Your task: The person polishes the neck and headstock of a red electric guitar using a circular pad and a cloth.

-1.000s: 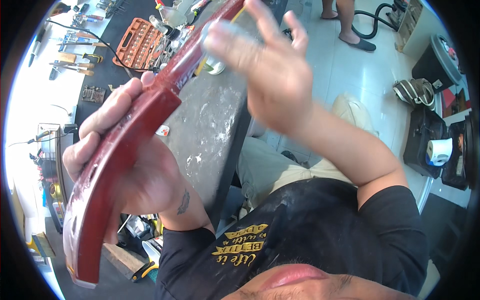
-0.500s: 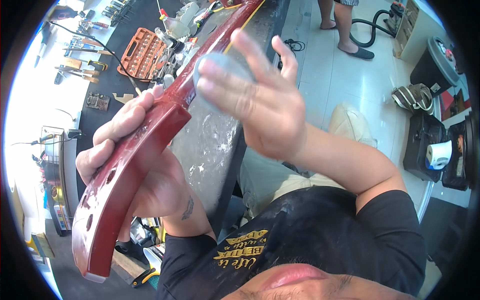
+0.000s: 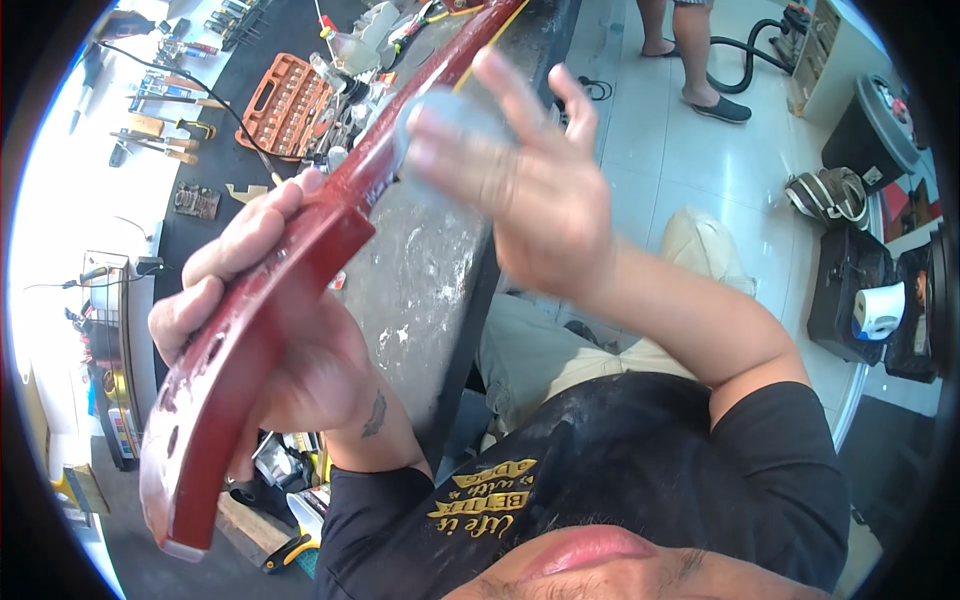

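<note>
A glossy dark red guitar neck (image 3: 350, 175) slants from the far edge of the workbench toward me. Its broad end piece (image 3: 215, 415), with round holes in it, points to the lower left. My left hand (image 3: 235, 260) grips that end, fingers over the far side and palm underneath. Motion blurs my right hand (image 3: 540, 195). Its thumb side and some fingers press a grey-blue pad (image 3: 450, 115) near the neck's edge, while two fingers stretch away from it. Whether the pad touches the wood, I cannot tell.
The dark workbench (image 3: 415, 290) has whitish smears. Beyond the neck lie an orange socket set case (image 3: 280, 105) and a spray bottle (image 3: 350, 50). Hand tools (image 3: 160, 130) line the left side. Another person's legs (image 3: 690, 60) stand at the far right, near a black hose (image 3: 740, 65).
The guitar's near end has shifted slightly left and upward, with my left hand following. My right hand and the pad have moved a little to the right.
</note>
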The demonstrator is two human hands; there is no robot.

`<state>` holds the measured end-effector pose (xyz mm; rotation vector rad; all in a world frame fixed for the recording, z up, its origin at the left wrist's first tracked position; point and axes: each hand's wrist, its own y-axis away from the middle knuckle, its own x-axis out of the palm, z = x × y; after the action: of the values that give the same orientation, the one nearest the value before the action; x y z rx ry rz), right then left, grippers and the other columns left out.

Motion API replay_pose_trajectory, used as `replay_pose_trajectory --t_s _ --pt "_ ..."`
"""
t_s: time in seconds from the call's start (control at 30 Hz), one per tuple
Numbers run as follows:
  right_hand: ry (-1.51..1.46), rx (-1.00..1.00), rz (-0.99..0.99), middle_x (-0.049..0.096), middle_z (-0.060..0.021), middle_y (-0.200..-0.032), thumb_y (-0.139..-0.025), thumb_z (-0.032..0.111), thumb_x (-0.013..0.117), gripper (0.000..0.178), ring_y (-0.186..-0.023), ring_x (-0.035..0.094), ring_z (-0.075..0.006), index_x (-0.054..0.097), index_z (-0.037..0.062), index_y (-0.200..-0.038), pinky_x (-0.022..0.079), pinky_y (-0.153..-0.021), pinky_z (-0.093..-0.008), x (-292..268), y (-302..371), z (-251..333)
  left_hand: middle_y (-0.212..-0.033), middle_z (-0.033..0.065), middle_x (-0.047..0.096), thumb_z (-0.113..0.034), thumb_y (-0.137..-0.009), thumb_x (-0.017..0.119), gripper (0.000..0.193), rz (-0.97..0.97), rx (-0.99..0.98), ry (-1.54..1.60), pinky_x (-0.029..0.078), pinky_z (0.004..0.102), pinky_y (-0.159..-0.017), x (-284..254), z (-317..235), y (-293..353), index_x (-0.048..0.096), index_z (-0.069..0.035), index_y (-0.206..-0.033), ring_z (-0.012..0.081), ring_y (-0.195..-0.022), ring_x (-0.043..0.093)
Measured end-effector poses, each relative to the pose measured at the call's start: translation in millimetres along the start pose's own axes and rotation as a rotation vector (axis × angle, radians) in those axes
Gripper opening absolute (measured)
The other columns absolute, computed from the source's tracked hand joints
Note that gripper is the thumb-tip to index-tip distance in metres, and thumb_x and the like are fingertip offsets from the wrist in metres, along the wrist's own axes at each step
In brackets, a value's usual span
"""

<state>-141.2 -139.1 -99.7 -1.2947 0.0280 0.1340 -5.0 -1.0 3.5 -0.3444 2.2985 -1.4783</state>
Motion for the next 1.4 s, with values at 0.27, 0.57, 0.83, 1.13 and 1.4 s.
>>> replay_pose_trajectory --t_s 0.27,0.57,0.83,1.13,1.4 --pt "0.108 0.096 -0.002 0.074 -0.0062 -0.135 -0.090 -0.006 0.060 0.050 -0.144 0.055 -0.0367 0.076 0.0176 -0.131 0.020 -0.121 -0.0540 2 1 -18 -0.123 0.0313 0.068 -0.073 -0.099 0.044 0.076 0.002 -0.005 0.003 0.056 0.0740 -0.095 1 3 2 0.060 -0.006 -0.131 0.0496 -0.121 0.067" --pt "0.033 0.076 0.058 0.073 -0.0084 -0.136 -0.086 -0.006 0.060 0.058 -0.145 0.054 -0.0367 0.075 0.0217 -0.135 0.021 -0.120 -0.0588 -7 -7 14 -0.123 0.0312 0.069 -0.073 -0.097 0.046 0.077 0.050 0.004 0.011 0.053 0.0756 -0.098 -4 2 -1 0.060 -0.005 -0.132 0.0504 -0.119 0.067" --pt "0.000 0.050 0.030 0.074 -0.0040 -0.135 -0.090 -0.005 0.060 0.054 -0.142 0.057 -0.0384 0.075 0.0219 -0.134 0.020 -0.120 -0.0571 -11 -9 24 -0.122 0.0307 0.069 -0.075 -0.095 0.048 0.080 0.002 -0.003 -0.008 0.055 0.0738 -0.097 -1 0 2 0.060 -0.004 -0.130 0.0505 -0.120 0.067" --pt "0.097 0.024 0.006 0.073 -0.0041 -0.138 -0.085 -0.007 0.063 0.059 -0.146 0.053 -0.0368 0.074 0.0228 -0.135 0.018 -0.121 -0.0560 4 -1 -4 -0.123 0.0303 0.069 -0.070 -0.101 0.045 0.072 -0.009 0.007 -0.026 0.055 0.0739 -0.097 0 2 0 0.060 -0.005 -0.130 0.0495 -0.120 0.067" --pt "0.134 0.067 -0.008 0.073 -0.0041 -0.138 -0.087 -0.004 0.062 0.055 -0.146 0.053 -0.0370 0.076 0.0208 -0.134 0.016 -0.121 -0.0557 5 -4 -11 -0.123 0.0323 0.068 -0.071 -0.100 0.043 0.074 -0.011 0.004 -0.011 0.055 0.0742 -0.097 -2 2 -2 0.060 -0.004 -0.128 0.0497 -0.120 0.067"
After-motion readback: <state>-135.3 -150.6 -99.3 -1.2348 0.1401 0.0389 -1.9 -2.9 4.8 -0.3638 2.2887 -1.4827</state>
